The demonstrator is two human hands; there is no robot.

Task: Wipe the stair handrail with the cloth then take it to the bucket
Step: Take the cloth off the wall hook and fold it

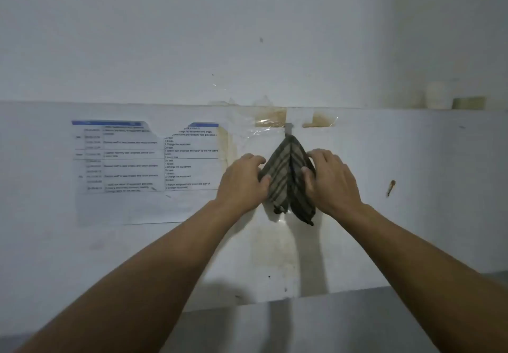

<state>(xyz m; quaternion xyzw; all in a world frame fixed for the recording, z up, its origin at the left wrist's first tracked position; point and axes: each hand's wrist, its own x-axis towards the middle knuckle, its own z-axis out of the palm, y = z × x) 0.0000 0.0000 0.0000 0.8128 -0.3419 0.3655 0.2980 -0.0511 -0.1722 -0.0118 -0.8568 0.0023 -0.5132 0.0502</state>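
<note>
Far left on the wall: a printed schedule sheet with a blue header bar, taped flat, text too blurred to read. Right of it, clear tape and brown glue stains around a small grey hook.

My left hand is on the left edge of the cloth. Grip clamped on it: thumb on the front of the fabric, fingers curled round the left fold.

Cloth is dark with pale stripes and hangs from the hook by its top point, fanning downward in two folded halves, against the wall. Bottom corners hang free below both hands.

My right hand is on the right edge of the cloth, grip also clamped: thumb pressed into the front of the right fold, fingers spread over the top and outer side.

Both forearms come up from the bottom corners of the view and converge at the cloth.

Right of the hands: a rusty mark on the wall, well apart from the cloth. Upper right, on the ledge that runs along the wall: a pale cup and beside it a roll of tape, both blurred.
</note>
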